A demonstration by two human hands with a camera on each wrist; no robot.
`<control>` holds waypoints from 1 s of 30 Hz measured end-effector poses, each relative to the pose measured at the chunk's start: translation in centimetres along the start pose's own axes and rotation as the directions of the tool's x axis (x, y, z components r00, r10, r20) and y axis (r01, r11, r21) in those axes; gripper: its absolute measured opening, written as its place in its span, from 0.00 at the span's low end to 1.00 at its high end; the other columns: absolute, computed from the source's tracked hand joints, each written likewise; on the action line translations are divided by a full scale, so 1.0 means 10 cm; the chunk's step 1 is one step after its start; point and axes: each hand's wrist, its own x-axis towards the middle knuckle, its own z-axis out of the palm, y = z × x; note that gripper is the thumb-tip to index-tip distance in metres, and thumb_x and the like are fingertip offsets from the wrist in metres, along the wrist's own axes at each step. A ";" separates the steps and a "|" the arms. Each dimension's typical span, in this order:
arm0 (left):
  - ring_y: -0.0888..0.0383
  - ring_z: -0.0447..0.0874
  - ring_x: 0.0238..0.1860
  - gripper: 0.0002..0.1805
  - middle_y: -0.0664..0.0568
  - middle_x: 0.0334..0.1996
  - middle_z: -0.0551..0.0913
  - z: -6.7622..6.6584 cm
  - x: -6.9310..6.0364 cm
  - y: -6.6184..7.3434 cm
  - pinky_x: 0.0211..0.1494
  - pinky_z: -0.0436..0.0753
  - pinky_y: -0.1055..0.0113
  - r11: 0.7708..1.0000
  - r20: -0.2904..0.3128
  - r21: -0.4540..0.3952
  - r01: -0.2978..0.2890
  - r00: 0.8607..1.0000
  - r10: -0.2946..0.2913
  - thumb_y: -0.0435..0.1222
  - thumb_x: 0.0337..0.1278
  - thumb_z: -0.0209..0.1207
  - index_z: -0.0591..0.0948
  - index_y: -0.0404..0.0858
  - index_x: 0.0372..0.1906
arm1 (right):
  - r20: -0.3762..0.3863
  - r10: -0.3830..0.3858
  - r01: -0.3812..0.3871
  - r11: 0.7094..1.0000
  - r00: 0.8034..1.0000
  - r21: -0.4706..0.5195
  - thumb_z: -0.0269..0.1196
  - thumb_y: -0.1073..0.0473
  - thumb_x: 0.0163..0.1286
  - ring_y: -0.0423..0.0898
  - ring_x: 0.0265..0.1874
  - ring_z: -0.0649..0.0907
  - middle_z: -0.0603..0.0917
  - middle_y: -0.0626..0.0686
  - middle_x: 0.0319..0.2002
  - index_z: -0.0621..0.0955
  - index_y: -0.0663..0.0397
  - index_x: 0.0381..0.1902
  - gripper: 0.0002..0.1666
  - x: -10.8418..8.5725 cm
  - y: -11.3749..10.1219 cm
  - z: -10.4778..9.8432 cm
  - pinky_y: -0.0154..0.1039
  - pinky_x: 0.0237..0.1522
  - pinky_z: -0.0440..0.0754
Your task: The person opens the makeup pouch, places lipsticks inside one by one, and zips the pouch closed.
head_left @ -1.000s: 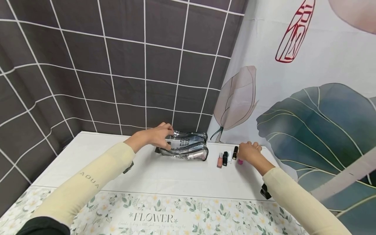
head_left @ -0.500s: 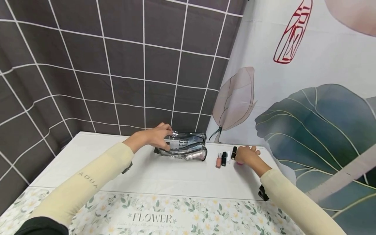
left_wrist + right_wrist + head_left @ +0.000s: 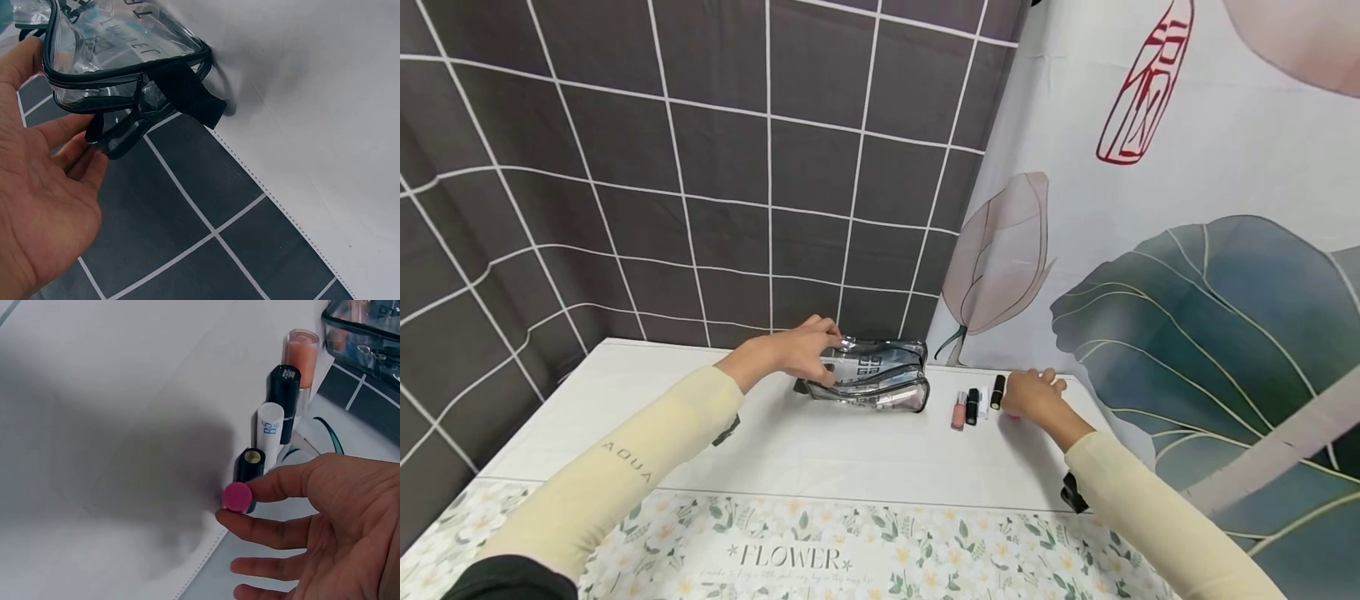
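My left hand (image 3: 805,348) grips the left end of a clear zip cosmetic bag (image 3: 880,383) with black trim. In the left wrist view, the fingers bend around a black-edged flap of the bag (image 3: 128,69), and the thumb lies along its other side. At the right, my right hand (image 3: 1036,395) pinches a small pink-ended tube (image 3: 237,497) between thumb and index finger, its other fingers apart. The tube stands beside a black lipstick (image 3: 252,459), at the end of a row with a white tube (image 3: 269,425), another black lipstick (image 3: 284,394) and a peach lip gloss (image 3: 301,359).
A white table mat (image 3: 820,458) lies under everything, with a floral strip (image 3: 760,542) reading FLOWER along the front. Dark grid-patterned cloth (image 3: 700,167) hangs behind, and a leaf-printed white cloth (image 3: 1210,317) hangs at the right. More cosmetics show inside the bag.
My right hand shifts very slightly left and closes in over the pink tube, which shows less in the head view. The left hand and the bag stay in place.
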 end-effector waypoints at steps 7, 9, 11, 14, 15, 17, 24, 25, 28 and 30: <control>0.43 0.64 0.80 0.48 0.39 0.81 0.70 0.00 0.00 0.01 0.86 0.74 0.45 1.000 0.000 -0.019 -0.001 1.000 0.001 0.45 0.60 0.67 0.71 0.26 0.83 | -0.093 -0.037 0.041 0.998 0.995 0.051 0.61 0.61 0.71 0.87 0.69 0.68 0.80 0.81 0.58 0.84 0.73 0.47 0.17 -0.04 0.04 -0.08 0.86 0.72 0.63; 0.43 0.64 0.80 0.48 0.39 0.81 0.70 0.01 0.00 0.01 0.86 0.74 0.45 1.000 0.004 -0.021 -0.002 1.000 0.002 0.45 0.60 0.67 0.71 0.26 0.83 | -0.108 -0.036 0.044 0.997 0.994 0.067 0.61 0.60 0.71 0.87 0.68 0.68 0.80 0.81 0.58 0.84 0.70 0.42 0.15 -0.04 0.04 -0.10 0.85 0.71 0.65; 0.43 0.64 0.80 0.48 0.39 0.81 0.70 0.02 0.00 0.01 0.86 0.74 0.45 1.000 0.006 -0.021 -0.003 1.000 0.004 0.45 0.61 0.67 0.71 0.26 0.83 | -0.123 -0.037 0.047 0.996 0.992 0.079 0.62 0.58 0.70 0.86 0.67 0.69 0.80 0.80 0.58 0.84 0.66 0.37 0.13 -0.03 0.03 -0.12 0.83 0.69 0.67; 0.43 0.64 0.80 0.48 0.39 0.81 0.70 0.02 -0.01 0.00 0.86 0.74 0.45 1.000 0.003 -0.020 -0.006 1.000 0.006 0.45 0.61 0.68 0.72 0.26 0.83 | -0.139 -0.041 0.055 0.993 0.989 0.101 0.63 0.56 0.73 0.84 0.65 0.70 0.80 0.79 0.58 0.83 0.64 0.34 0.14 -0.03 0.00 -0.14 0.82 0.68 0.67; 0.43 0.64 0.80 0.48 0.39 0.81 0.70 0.02 -0.01 0.00 0.86 0.74 0.45 1.000 0.001 -0.019 -0.007 1.000 0.007 0.45 0.61 0.68 0.72 0.26 0.83 | -0.146 -0.045 0.061 0.993 0.988 0.103 0.63 0.55 0.73 0.84 0.65 0.71 0.80 0.79 0.58 0.83 0.64 0.34 0.15 -0.04 -0.02 -0.15 0.82 0.68 0.67; 0.43 0.65 0.80 0.47 0.39 0.81 0.70 0.02 -0.01 0.00 0.86 0.74 0.45 1.000 -0.001 -0.016 -0.007 1.000 0.007 0.45 0.61 0.68 0.72 0.26 0.82 | -0.157 -0.059 0.075 0.992 0.986 0.104 0.63 0.53 0.75 0.83 0.64 0.71 0.80 0.79 0.58 0.84 0.65 0.36 0.18 -0.04 -0.04 -0.15 0.81 0.67 0.68; 0.43 0.65 0.79 0.47 0.39 0.80 0.71 0.04 0.01 -0.01 0.85 0.74 0.45 1.000 -0.006 -0.007 -0.002 1.000 0.002 0.45 0.60 0.69 0.74 0.27 0.82 | -0.201 -0.130 0.150 0.985 0.971 0.088 0.65 0.53 0.75 0.79 0.61 0.73 0.81 0.76 0.54 0.84 0.68 0.38 0.19 -0.06 -0.16 -0.22 0.77 0.65 0.71; 0.43 0.65 0.79 0.47 0.39 0.81 0.71 0.04 0.01 -0.01 0.85 0.74 0.45 1.000 -0.006 -0.007 -0.001 1.000 0.001 0.45 0.60 0.69 0.73 0.27 0.82 | -0.208 -0.140 0.160 0.983 0.968 0.086 0.65 0.53 0.75 0.79 0.60 0.73 0.81 0.76 0.54 0.84 0.68 0.37 0.19 -0.07 -0.18 -0.24 0.76 0.64 0.71; 0.43 0.65 0.79 0.47 0.40 0.81 0.71 0.04 0.02 -0.03 0.85 0.75 0.45 1.000 -0.011 -0.003 0.000 1.000 -0.001 0.46 0.60 0.69 0.74 0.28 0.82 | -0.226 -0.171 0.191 0.979 0.959 0.074 0.65 0.54 0.75 0.77 0.59 0.74 0.82 0.75 0.52 0.84 0.68 0.36 0.18 -0.10 -0.24 -0.28 0.75 0.63 0.73; 0.43 0.65 0.79 0.47 0.40 0.81 0.71 0.04 0.02 -0.03 0.85 0.75 0.45 1.000 -0.011 -0.007 0.003 1.000 -0.003 0.46 0.60 0.69 0.74 0.28 0.82 | -0.230 -0.192 0.212 0.975 0.954 0.065 0.65 0.55 0.75 0.76 0.57 0.74 0.82 0.74 0.51 0.83 0.66 0.33 0.17 -0.10 -0.27 -0.30 0.75 0.62 0.74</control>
